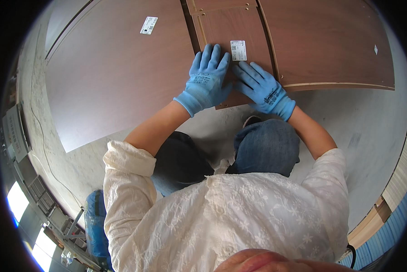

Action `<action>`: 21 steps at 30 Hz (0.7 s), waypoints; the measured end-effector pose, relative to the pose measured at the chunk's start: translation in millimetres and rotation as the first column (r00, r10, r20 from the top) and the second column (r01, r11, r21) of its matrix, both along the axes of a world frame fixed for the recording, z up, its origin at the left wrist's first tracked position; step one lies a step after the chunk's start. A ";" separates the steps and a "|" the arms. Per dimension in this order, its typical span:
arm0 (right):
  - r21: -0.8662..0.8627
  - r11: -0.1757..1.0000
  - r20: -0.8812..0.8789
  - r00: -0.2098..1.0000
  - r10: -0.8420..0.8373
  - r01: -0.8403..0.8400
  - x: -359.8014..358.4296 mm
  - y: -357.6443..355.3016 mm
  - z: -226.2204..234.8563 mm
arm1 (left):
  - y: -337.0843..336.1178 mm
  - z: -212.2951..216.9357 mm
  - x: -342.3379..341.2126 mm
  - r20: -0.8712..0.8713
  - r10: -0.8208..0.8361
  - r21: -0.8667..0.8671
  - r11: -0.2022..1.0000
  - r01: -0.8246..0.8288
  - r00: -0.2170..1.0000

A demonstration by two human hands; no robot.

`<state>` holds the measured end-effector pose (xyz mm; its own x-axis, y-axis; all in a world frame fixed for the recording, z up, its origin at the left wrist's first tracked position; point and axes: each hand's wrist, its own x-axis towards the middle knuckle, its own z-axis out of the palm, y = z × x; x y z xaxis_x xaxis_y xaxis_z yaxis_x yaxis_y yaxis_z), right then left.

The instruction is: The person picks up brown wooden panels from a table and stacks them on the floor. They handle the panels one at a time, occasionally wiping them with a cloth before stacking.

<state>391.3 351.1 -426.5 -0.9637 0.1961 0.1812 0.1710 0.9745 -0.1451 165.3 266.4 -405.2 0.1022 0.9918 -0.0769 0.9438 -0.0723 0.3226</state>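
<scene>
Grip flat, no pinch: left hand [208, 81] palm-down on the narrow board [233, 29], fingers slightly spread; right hand [261, 88] just to its right, also palm-down, fingers a bit apart. Step in hand looks like steadying or pressing the board; next move likely calls for even pressure from both hands, edges lined up. Board lies ahead, between left wide board [117, 77] and right wide board [326, 41], dark gap each side. Reddish brown, faint grain, pale groove near left edge, small holes toward far end, 1 white label [238, 50] just beside the fingers. Near part mostly hidden by the hands.
</scene>
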 end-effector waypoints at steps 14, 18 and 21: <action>0.119 0.974 -0.006 0.981 0.195 -0.193 1.6 14.8 106.1 | -7.2 59.5 -36.1 0.808 0.364 -0.075 0.844 -0.532 0.463; 0.077 0.995 -0.027 0.997 0.073 -0.070 -1.6 35.2 175.9 | -54.8 83.6 -34.4 0.914 0.355 -0.405 0.788 -0.464 -0.195; -0.055 0.997 0.015 0.999 -0.046 0.046 -14.3 62.6 235.8 | -93.4 97.2 4.3 0.858 0.462 -0.514 0.790 -0.334 -0.227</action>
